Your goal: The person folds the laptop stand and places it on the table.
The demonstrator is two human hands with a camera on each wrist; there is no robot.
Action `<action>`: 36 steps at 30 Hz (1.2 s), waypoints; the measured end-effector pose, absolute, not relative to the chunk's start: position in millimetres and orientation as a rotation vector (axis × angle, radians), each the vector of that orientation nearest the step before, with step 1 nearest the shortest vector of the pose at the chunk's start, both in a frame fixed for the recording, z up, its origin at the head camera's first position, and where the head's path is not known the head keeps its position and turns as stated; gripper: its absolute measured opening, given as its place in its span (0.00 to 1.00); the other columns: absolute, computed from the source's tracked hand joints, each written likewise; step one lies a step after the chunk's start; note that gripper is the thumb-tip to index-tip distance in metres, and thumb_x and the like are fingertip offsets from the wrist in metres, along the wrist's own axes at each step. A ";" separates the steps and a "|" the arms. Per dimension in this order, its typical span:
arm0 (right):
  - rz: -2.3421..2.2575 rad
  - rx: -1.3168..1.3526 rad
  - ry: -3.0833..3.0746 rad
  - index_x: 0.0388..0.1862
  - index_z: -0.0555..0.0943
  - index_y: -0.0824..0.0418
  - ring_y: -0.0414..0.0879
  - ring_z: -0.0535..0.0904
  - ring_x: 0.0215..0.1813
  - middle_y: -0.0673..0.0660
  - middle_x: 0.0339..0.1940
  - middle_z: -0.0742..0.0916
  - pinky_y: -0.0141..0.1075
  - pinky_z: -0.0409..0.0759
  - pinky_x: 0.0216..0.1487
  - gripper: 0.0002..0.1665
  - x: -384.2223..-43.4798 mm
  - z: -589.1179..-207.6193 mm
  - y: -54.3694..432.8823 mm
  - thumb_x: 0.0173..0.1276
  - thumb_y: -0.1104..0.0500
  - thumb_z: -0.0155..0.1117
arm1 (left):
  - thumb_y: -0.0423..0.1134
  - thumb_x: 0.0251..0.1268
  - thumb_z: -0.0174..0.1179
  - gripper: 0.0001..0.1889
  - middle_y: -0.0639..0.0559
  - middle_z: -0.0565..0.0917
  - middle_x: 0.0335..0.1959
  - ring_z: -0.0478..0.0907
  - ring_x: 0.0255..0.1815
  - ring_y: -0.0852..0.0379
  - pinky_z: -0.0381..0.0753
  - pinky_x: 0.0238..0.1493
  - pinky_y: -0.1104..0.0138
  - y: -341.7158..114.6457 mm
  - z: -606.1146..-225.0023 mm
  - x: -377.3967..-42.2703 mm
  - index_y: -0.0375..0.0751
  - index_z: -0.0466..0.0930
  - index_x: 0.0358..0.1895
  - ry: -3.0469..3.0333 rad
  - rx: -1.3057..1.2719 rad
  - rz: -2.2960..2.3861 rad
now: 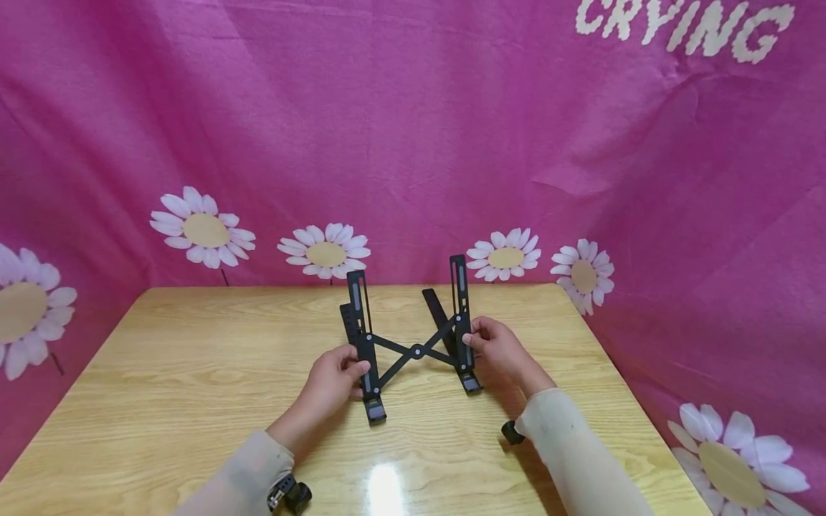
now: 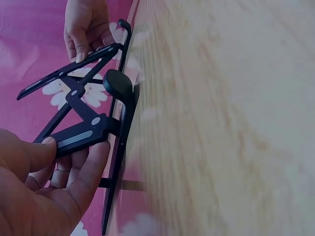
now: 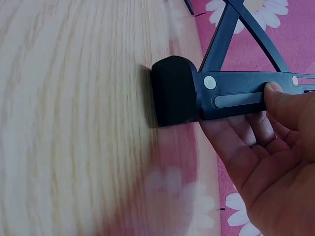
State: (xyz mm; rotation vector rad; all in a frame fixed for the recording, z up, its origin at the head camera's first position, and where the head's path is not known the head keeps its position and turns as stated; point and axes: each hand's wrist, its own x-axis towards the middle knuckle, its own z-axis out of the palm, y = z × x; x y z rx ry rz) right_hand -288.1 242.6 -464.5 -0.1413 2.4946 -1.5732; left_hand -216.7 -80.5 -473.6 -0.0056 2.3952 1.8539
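One black folding stand (image 1: 417,351) spans the gap between my left hand (image 1: 330,378) and right hand (image 1: 502,348), each pinching a slotted side bar (image 1: 462,328). Crossed struts (image 3: 221,42) join the bars between my fingers; a grey strip (image 3: 238,100) ends by my right thumb, round silvery rivets (image 3: 209,82) farther off.

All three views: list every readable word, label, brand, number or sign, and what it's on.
"CRYING": cream capital letters on the magenta cloth backdrop with white daisies, head view, top right.
Black folding X-braced stand: no readable text in any view.
Nothing else readable.
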 end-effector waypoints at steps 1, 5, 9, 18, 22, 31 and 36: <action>-1.567 -0.131 2.492 0.50 0.76 0.65 0.49 0.83 0.41 0.59 0.38 0.81 0.45 0.87 0.50 0.09 -287.6 -464.2 242.1 0.80 0.60 0.58 | 0.30 0.76 0.58 0.03 0.42 0.79 0.38 0.83 0.36 0.52 0.90 0.36 0.60 -81.6 -473.8 -217.6 0.33 0.77 0.44 2.392 -0.013 1.857; -1.561 -0.097 2.488 0.50 0.77 0.64 0.50 0.83 0.41 0.59 0.38 0.81 0.45 0.88 0.50 0.08 -286.3 -464.8 240.3 0.80 0.60 0.58 | 0.31 0.76 0.58 0.04 0.42 0.80 0.39 0.83 0.36 0.53 0.90 0.37 0.60 -85.6 -474.6 -220.8 0.34 0.78 0.46 2.388 -0.020 1.849; -1.573 -0.098 2.485 0.50 0.77 0.65 0.49 0.83 0.41 0.60 0.39 0.81 0.46 0.87 0.50 0.09 -284.1 -466.3 239.1 0.79 0.60 0.58 | 0.33 0.77 0.57 0.04 0.43 0.80 0.40 0.83 0.36 0.53 0.90 0.38 0.60 -88.1 -474.2 -223.8 0.35 0.79 0.46 2.355 -0.041 1.847; -1.648 -0.103 2.419 0.50 0.77 0.65 0.51 0.86 0.42 0.62 0.42 0.84 0.47 0.89 0.48 0.09 -278.9 -470.3 236.3 0.79 0.60 0.58 | 0.34 0.78 0.57 0.06 0.42 0.81 0.42 0.83 0.38 0.52 0.89 0.39 0.59 -97.0 -472.1 -228.7 0.36 0.80 0.47 2.379 -0.034 1.805; -1.674 -0.106 2.416 0.49 0.77 0.65 0.51 0.86 0.40 0.62 0.40 0.84 0.47 0.89 0.47 0.08 -277.5 -471.2 233.9 0.79 0.61 0.58 | 0.34 0.77 0.57 0.06 0.42 0.80 0.40 0.82 0.38 0.52 0.89 0.40 0.57 -99.5 -472.5 -232.4 0.35 0.80 0.47 2.378 -0.015 1.816; -1.689 -0.152 2.437 0.53 0.76 0.62 0.50 0.85 0.41 0.62 0.40 0.84 0.47 0.89 0.46 0.08 -274.7 -474.3 230.0 0.80 0.62 0.56 | 0.31 0.77 0.57 0.05 0.43 0.81 0.38 0.83 0.38 0.54 0.89 0.42 0.59 -104.5 -474.6 -238.7 0.32 0.80 0.45 2.374 0.049 1.850; -1.654 -0.173 2.492 0.55 0.75 0.60 0.51 0.83 0.40 0.62 0.39 0.82 0.46 0.87 0.44 0.09 -273.0 -475.5 231.6 0.80 0.62 0.55 | 0.33 0.77 0.57 0.06 0.44 0.81 0.38 0.82 0.38 0.54 0.89 0.41 0.57 -103.7 -475.2 -241.8 0.33 0.81 0.46 2.360 0.064 1.843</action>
